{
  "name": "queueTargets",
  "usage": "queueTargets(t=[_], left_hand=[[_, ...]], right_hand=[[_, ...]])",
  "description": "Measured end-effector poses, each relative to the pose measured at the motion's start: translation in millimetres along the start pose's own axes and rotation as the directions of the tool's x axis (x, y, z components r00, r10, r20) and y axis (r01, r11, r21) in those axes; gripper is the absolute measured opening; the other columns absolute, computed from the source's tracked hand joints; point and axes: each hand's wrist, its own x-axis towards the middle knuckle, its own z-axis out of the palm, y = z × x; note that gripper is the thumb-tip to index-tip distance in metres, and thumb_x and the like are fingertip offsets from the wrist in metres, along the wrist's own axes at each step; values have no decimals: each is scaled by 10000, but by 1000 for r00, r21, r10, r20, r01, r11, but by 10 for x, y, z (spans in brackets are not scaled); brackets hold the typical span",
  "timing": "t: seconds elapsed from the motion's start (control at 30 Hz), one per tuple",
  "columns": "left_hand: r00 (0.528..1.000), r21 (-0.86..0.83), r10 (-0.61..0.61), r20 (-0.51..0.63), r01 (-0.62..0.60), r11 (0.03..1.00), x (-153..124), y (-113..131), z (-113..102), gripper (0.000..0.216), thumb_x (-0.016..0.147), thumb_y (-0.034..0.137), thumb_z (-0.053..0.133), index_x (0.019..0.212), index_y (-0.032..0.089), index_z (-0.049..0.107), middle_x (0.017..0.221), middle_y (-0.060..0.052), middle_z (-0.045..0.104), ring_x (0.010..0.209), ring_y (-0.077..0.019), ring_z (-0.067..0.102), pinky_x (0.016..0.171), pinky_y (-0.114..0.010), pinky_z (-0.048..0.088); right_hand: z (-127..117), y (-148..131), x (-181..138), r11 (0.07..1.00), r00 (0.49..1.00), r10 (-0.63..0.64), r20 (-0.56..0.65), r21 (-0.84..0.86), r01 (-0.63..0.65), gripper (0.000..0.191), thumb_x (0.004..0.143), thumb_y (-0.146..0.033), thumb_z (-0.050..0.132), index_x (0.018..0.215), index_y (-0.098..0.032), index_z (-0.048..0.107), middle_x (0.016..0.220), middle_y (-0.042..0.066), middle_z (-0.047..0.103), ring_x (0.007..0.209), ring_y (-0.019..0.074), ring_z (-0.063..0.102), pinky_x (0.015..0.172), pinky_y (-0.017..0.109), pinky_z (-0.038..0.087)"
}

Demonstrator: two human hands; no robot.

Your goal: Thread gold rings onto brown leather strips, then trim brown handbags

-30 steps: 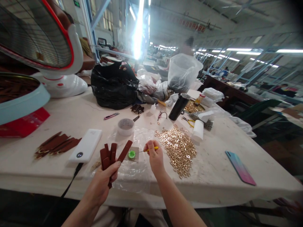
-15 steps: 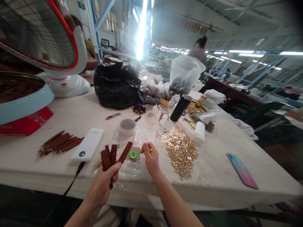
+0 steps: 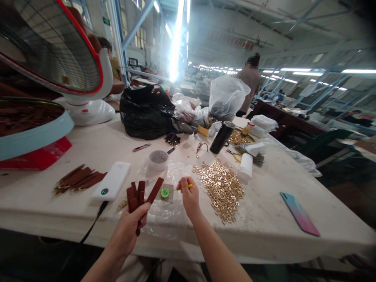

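Note:
My left hand [image 3: 129, 229] is closed around a fan of several brown leather strips [image 3: 141, 194], held upright above the table's near edge. My right hand [image 3: 189, 196] pinches a thin yellow-handled tool [image 3: 188, 186], its tip pointing left toward a small green cap [image 3: 165, 192] that sits on a grey square. A heap of gold metal rings [image 3: 221, 186] lies just right of my right hand. Clear plastic sheet [image 3: 167, 213] covers the table under both hands.
More brown strips [image 3: 78, 178] and a white power bank [image 3: 112, 186] lie to the left, a tape roll [image 3: 158, 159] and black tumbler [image 3: 221, 137] behind. A phone [image 3: 299, 213] lies at the right. A fan [image 3: 58, 51], black bag [image 3: 145, 111] and standing person [image 3: 249, 82] are beyond.
Both hands keep their holds and stay almost in place. The view has shifted slightly; the person in the background has come more into view.

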Motion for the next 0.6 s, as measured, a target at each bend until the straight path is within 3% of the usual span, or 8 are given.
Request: queueTargets(t=[0.27,0.6], left_hand=[[1000,2,9,-7,-9,1000,-32,21,29,333,652,379,655,525,182,418,392,80,360,360,-50,275,370,-196,157],[1000,-23,9,-3,-9,1000,-20,23,39,326,644,381,668,544,177,434,415,80,369,382,-52,290,388,-190,203]], right_hand=[[41,11,-23,998,999,-42,14,-52,43,340,859,-485,446,678,-200,489,574,-34,510,556,116,471,564,250,367],[51,117,0,999,999,41,26,17,-42,371,840,-520,463,664,-193,486,563,-38,501,509,99,411,499,234,322]])
